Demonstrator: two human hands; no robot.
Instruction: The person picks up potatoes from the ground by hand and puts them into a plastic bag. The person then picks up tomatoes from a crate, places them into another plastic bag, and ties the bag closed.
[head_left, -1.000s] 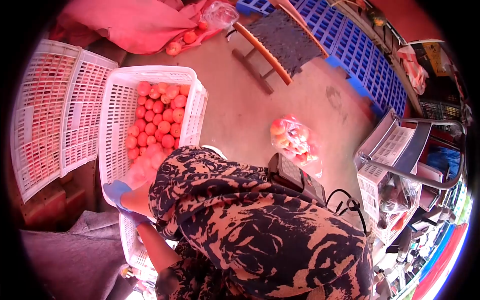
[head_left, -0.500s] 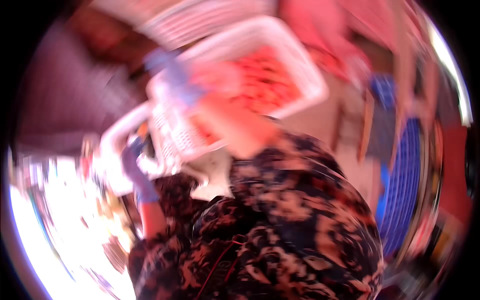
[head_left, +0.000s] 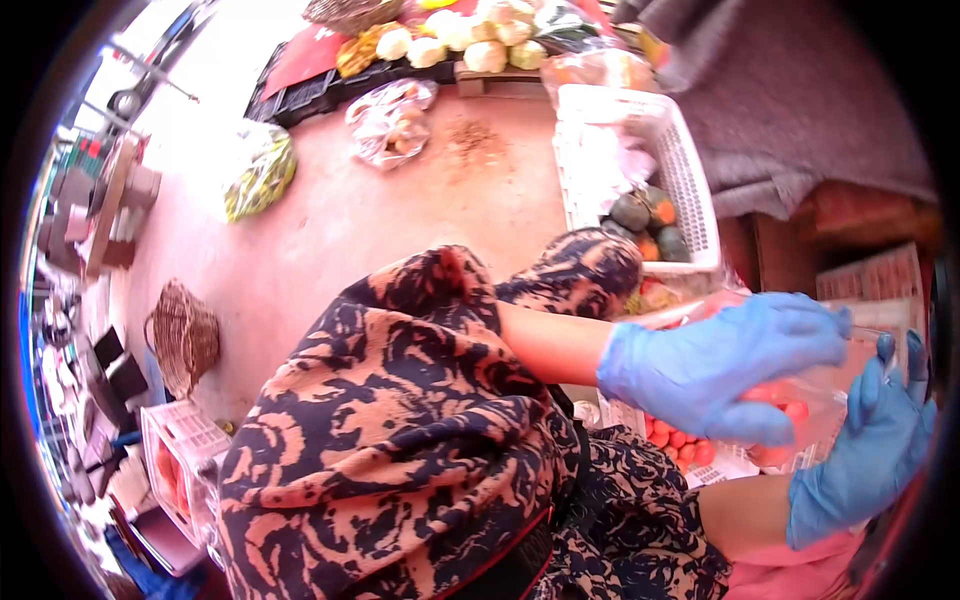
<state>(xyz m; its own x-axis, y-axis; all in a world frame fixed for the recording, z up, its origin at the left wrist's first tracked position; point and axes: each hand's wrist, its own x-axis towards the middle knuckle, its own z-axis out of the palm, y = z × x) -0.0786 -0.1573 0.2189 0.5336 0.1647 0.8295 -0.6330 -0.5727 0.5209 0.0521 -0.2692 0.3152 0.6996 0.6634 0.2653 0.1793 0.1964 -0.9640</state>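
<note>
Both my hands wear blue gloves and are at the right of the view. My left hand [head_left: 725, 365] grips a clear plastic container [head_left: 820, 400] from above, its thumb on the near side. Small red tomatoes [head_left: 790, 412] show through the plastic. My right hand [head_left: 865, 445] is at the container's far side with its fingers apart; whether it touches the plastic I cannot tell. Beneath my hands lie more small red tomatoes [head_left: 680, 442] in a white crate, mostly hidden by my arms and hands.
A white crate [head_left: 690, 170] with dark green and orange squash stands beside my knee. Bagged produce [head_left: 392, 125] and a bag of green vegetables [head_left: 260, 170] lie on the floor. Cauliflowers [head_left: 487, 55] stand behind. A wicker basket [head_left: 183, 338] and another crate [head_left: 185, 430] are at left.
My view has swung round, so the tomato crate is now at right. My hands, apart before, are now close together around the clear plastic container.
</note>
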